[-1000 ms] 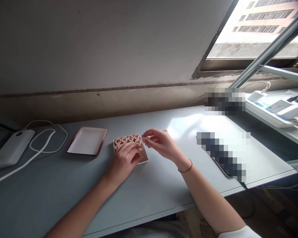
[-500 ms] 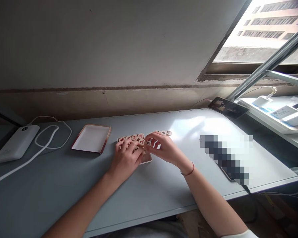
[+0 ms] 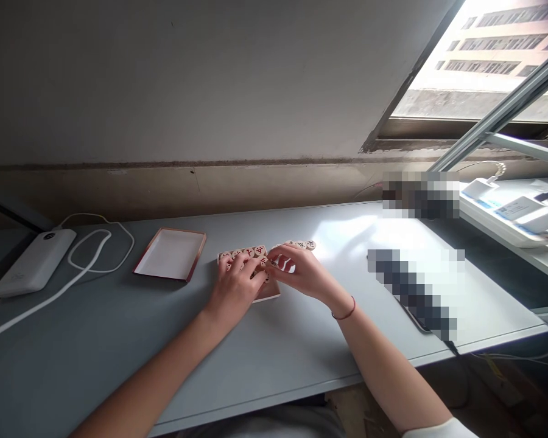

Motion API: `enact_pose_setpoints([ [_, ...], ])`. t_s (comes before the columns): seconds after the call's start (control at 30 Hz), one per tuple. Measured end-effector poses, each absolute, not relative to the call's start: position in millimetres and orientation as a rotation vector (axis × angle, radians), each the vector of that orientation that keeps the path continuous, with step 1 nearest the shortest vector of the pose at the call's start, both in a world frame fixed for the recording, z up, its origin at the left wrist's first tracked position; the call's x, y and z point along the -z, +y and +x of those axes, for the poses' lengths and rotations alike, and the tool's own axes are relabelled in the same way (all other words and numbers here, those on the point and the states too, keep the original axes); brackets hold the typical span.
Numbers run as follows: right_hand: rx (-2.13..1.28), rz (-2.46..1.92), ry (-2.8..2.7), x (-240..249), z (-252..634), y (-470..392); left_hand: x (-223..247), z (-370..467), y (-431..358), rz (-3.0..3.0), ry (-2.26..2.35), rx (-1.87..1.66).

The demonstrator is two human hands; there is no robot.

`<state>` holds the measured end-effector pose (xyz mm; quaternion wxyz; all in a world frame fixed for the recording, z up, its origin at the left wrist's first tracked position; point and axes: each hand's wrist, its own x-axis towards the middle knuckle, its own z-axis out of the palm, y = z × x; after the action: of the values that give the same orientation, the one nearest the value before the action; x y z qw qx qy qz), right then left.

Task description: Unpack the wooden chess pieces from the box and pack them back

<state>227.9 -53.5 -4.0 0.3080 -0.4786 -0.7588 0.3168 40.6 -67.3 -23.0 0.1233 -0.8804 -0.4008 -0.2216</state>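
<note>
A shallow box (image 3: 269, 292) holds several round wooden pieces with red or dark characters, such as the red-marked piece (image 3: 259, 250) in its back row. Over the box's left part lies my left hand (image 3: 235, 281), its fingers spread on the pieces. My right hand (image 3: 296, 267) is at the box's right edge, thumb and index finger pinched round a round piece that is mostly hidden. Behind my right hand, more round pieces (image 3: 310, 245) stand in a row on the table.
An open box lid (image 3: 169, 254) lies left of the box. Farther left are a white power bank (image 3: 34, 263) and a looped white cable (image 3: 86, 267). A blurred dark object (image 3: 413, 292) lies at the right, near a white shelf (image 3: 520, 225).
My left hand has shifted slightly over the pieces, and its thumb has moved a little to the right. My right hand stays nearly in place at the box's edge.
</note>
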Motion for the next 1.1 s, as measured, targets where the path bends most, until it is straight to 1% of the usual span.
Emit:
enact_pose_setpoints([
  [0.47, -0.715, -1.211, -2.178, 6, 229, -54, 18, 35, -66, -2.601, -1.201, 0.698],
  [0.63, -0.680, -1.181, -2.274, 8, 223, -57, 7, 11, -74, -2.667, -1.205, 0.737],
  [0.77, -0.554, -1.256, -2.322, 11, 217, -59, 7, -13, -87, -2.813, -1.076, 0.602],
  [0.87, -0.500, -1.309, -2.329, 12, 215, -58, 10, -21, -93, -2.802, -1.002, 0.534],
  [1.0, -0.528, -1.286, -2.303, 11, 223, -51, 14, -20, -91, -2.749, -0.998, 0.536],
  [1.1, -0.454, -1.388, -2.229, 12, 231, -41, 16, -18, -87, -2.730, -0.993, 0.541],
])
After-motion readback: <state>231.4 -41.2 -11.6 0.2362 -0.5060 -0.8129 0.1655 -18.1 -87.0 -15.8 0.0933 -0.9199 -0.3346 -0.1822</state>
